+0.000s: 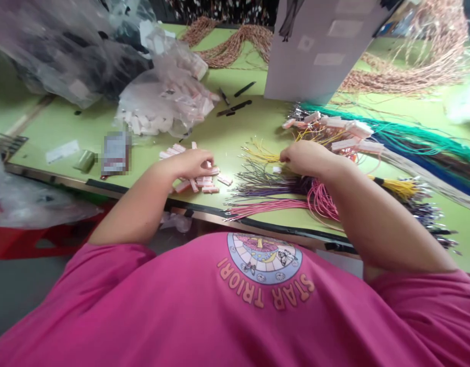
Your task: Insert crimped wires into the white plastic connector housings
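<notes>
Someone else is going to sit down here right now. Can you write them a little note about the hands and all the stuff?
Left hand: resting on the loose white connectors, fingers curled; grip unclear.
Right hand: on the wire bundles, fingers curled; grip unclear.
More connectors lie in the bag.
Done: some wired connectors lie behind the right hand.
Left: many loose connectors and wires.

left hand (191, 163) rests on small pink connectors (204, 182); right hand (305, 158) sits over yellow wires (259, 153) on the green table (235, 132).
</notes>
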`<state>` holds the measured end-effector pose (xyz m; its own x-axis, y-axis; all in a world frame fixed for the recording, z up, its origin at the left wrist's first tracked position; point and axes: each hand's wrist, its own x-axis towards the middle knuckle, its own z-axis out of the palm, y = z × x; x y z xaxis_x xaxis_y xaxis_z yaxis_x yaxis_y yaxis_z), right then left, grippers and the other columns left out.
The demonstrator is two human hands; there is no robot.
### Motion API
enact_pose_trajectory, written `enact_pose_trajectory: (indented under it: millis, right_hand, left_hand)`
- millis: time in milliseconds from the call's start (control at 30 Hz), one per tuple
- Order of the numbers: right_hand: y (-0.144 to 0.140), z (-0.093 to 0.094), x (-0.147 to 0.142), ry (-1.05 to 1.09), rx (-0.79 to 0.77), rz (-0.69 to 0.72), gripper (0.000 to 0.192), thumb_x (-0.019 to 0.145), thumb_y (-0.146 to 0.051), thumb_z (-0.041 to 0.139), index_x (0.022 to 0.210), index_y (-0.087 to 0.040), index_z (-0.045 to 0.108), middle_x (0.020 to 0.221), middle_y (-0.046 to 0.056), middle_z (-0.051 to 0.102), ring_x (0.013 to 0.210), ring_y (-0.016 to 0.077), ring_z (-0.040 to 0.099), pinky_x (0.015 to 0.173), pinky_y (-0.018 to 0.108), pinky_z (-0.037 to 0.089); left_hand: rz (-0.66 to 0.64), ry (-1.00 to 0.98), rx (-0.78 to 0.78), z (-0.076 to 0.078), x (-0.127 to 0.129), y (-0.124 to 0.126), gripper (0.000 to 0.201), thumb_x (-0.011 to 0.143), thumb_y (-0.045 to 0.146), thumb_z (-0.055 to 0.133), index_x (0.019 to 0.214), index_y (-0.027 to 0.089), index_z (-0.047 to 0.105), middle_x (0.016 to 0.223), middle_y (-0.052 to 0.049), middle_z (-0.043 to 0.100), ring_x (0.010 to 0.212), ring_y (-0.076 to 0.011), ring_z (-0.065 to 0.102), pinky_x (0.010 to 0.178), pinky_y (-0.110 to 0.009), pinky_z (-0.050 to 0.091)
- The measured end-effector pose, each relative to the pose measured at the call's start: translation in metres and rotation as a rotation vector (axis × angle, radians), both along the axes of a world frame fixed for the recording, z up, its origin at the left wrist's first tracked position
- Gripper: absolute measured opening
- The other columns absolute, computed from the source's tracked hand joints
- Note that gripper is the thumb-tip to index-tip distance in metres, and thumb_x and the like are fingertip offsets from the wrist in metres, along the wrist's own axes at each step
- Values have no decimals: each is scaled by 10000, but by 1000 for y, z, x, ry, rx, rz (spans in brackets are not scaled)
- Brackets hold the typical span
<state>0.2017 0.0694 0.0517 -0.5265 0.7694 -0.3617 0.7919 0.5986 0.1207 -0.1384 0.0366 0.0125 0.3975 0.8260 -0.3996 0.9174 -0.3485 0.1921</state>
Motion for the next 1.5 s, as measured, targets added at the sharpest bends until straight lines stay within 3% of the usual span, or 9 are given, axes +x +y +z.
enact_pose_trajectory:
  millis: [133, 233, 400, 567, 733, 900, 1100, 1367, 1500]
  right_hand:
    - [-1, -12, -1, -45, 40, -21, 280, 844, -273, 554, 998, -200, 776, 988, 131, 760, 862, 260, 678, 664, 313, 421]
    - [-4, -20, -9, -3, 75, 31, 238, 840, -327, 608, 918, -182, 780, 913, 153, 754, 821, 270, 674, 673, 336, 430]
    - [4, -17, -6, 121, 73, 7, 103, 742, -272, 685, 769, -201, 755, 754, 102, 718, 737, 228, 631, 645, 314, 393]
    - [12, 2, 20, 420, -91, -48, 113, 702, -188, 627, 777, -218, 706, 616, -6, 612, 586, 146, 521, 580, 288, 351]
    - [-5, 11, 14, 832, -334, -42, 132, 738, -264, 672, 856, -208, 694, 682, -29, 647, 626, 125, 546, 616, 271, 407]
    - [-43, 7, -12, 1071, -346, 24, 151, 803, -295, 614, 835, -182, 709, 737, -15, 697, 679, 119, 587, 666, 260, 432]
    - [-68, -9, -11, 1180, -93, -126, 163, 815, -235, 555, 797, -173, 705, 676, -11, 657, 597, 104, 520, 609, 253, 396]
    - [-75, -24, -4, 1169, 14, -220, 209, 878, -280, 550, 873, -202, 744, 776, 20, 725, 670, 148, 614, 657, 282, 462]
    - [-77, -25, -4, 1164, 17, -211, 201, 875, -260, 554, 836, -210, 746, 810, 33, 744, 719, 169, 657, 700, 301, 498]
  left_hand:
    - [-6, -30, -84, -1, 0, 3, 502, 913, 532, 474, 1246, 190, 632, 1133, -96, 686, 991, -215, 613, 826, -289, 415]
    - [-29, -89, -19, 0, -1, 4, 418, 918, 487, 480, 1143, 189, 669, 1095, -98, 677, 985, -210, 593, 842, -293, 412]
    - [336, -512, 90, 11, 13, -8, 307, 869, 463, 596, 1004, 189, 622, 893, -57, 655, 710, -126, 534, 661, -260, 397]
    - [622, -1170, -161, 18, 47, -24, 244, 721, 225, 686, 925, 182, 558, 917, -44, 701, 493, -32, 402, 498, -221, 300]
    - [703, -1413, -528, 19, 76, -29, 200, 635, 146, 662, 834, 133, 640, 806, -50, 670, 569, -61, 490, 481, -205, 299]
    - [747, -1525, -637, 20, 104, -29, 126, 707, 221, 667, 708, 124, 588, 803, -48, 651, 538, -48, 493, 452, -198, 323]
    - [629, -1611, -619, 15, 125, -32, 506, 592, 106, 802, 1064, 140, 620, 978, -33, 687, 671, -49, 604, 605, -195, 458]
    - [678, -1546, -518, -5, 128, -29, 453, 622, 162, 803, 1053, 201, 672, 713, 44, 635, 591, -59, 579, 504, -187, 358]
    - [765, -1583, -471, -5, 125, -29, 295, 626, 155, 798, 830, 171, 586, 667, 49, 639, 544, -42, 555, 501, -168, 370]
